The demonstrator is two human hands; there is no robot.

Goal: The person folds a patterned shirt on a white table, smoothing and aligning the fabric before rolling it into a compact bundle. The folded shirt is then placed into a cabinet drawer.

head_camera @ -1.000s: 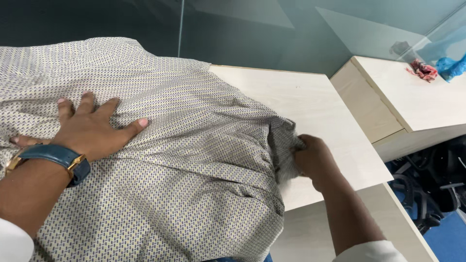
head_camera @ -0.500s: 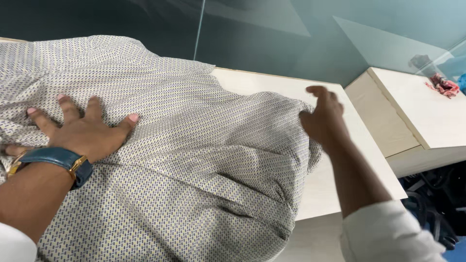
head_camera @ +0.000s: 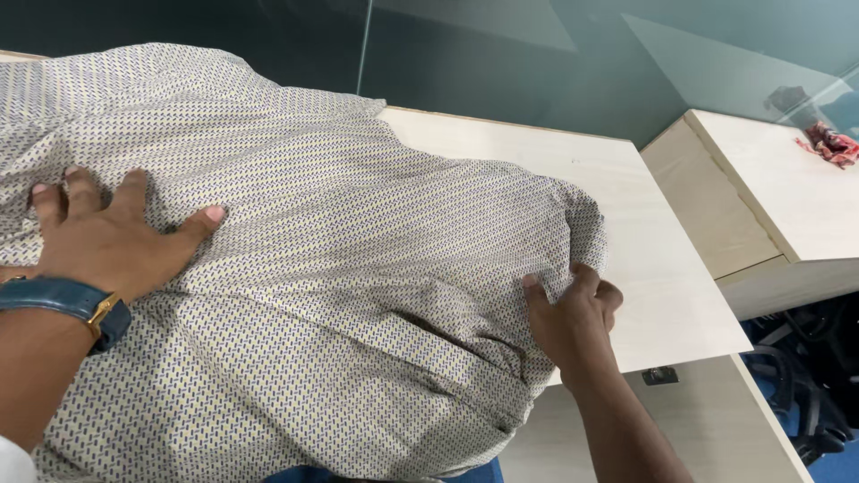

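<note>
Red cloth [head_camera: 831, 143] on side desk [head_camera: 787, 210]

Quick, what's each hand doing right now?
Left hand: open, flat on the patterned beige fabric shirt.
Right hand: open, fingers pressing the shirt's edge.

bare table [head_camera: 653, 268] right of shirt [head_camera: 358, 268], glass partition [head_camera: 501, 63] behind

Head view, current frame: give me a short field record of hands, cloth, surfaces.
left hand: flat, fingers spread, pressing on the patterned shirt
left wrist: blue-strapped watch
right hand: on the shirt's right edge, fingers curled into the fabric
shirt: pale with small dark and yellow marks, spread over the table, creased near the right hand
table: light wood, bare on its right part
side desk: light wood, red crumpled cloth on its far end
background: dark glass partition
</note>
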